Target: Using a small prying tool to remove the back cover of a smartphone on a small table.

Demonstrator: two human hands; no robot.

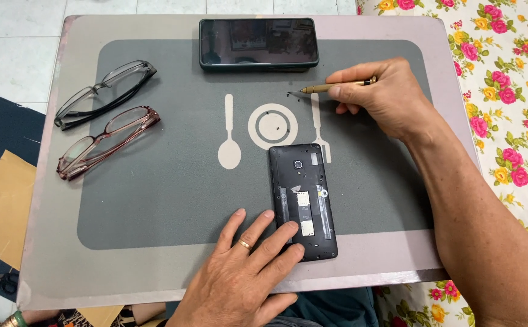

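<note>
The left hand [245, 266] lay flat, fingers spread, pinning the opened phone [303, 203] to the counter [155, 200] so it could not slide. The right hand [385, 97] pinched a brass screwdriver [336, 86], its tip beside 3 tiny screws [274, 121] parked on the plate print.

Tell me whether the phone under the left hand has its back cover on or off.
Off. The phone lies face down with its inner frame, card slots and camera lens bare, under the left hand.
</note>
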